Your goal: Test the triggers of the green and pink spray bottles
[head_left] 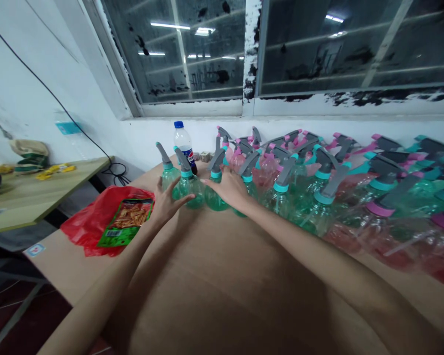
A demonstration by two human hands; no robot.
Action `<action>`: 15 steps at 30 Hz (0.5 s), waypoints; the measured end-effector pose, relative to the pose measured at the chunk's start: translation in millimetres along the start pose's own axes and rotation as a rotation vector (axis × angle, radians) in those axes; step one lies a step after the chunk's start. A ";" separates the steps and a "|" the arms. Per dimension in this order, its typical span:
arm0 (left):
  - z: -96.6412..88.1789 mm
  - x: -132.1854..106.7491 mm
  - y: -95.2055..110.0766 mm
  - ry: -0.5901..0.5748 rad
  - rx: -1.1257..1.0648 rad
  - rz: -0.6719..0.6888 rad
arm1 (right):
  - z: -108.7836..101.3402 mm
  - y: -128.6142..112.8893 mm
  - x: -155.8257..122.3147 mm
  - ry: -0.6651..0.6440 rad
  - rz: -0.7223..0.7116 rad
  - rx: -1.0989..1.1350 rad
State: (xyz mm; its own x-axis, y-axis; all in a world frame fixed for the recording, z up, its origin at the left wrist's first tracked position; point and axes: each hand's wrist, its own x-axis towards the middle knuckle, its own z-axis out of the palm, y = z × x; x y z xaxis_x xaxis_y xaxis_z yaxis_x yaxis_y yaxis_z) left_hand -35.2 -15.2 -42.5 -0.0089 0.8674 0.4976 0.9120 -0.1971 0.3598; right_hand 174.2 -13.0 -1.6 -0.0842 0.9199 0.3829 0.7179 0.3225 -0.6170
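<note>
My left hand (167, 201) is stretched out with its fingers spread, beside a green spray bottle (191, 190) with a grey trigger head. Another green spray bottle (169, 173) stands just behind those fingers. My right hand (232, 189) reaches over the front of a third green spray bottle (216, 199), its thumb extended to the left and apart from the fingers. Part of a further green spray bottle (248, 185) shows behind that hand. Whether either hand touches a bottle is hard to tell. All these bottles stand upright on the brown table (207, 276).
Rows of pink and green spray bottles (321, 212) fill the table's right side. A cola bottle (184, 143) stands by the wall. To the left lie a red plastic bag (87, 217) and a green snack packet (128, 222). A second table (55, 190) stands farther left.
</note>
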 end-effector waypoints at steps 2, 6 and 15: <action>-2.1 -2.1 0.9 -0.010 0.002 -0.017 | 2.6 -2.9 2.2 0.012 -0.001 -0.028; -10.5 -9.8 5.2 -0.029 0.006 -0.040 | 2.6 -8.5 2.0 0.007 0.004 -0.065; -31.3 -66.7 34.1 0.044 -0.119 -0.004 | -29.6 -20.9 -63.0 -0.095 -0.169 -0.030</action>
State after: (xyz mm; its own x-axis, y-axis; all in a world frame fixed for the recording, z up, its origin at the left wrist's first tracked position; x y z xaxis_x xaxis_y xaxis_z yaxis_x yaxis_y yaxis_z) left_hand -16.4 -94.0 -38.7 -0.0328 0.8481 0.5288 0.8569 -0.2485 0.4517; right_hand 185.0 -84.3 7.5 -0.2693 0.8704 0.4121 0.7079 0.4690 -0.5281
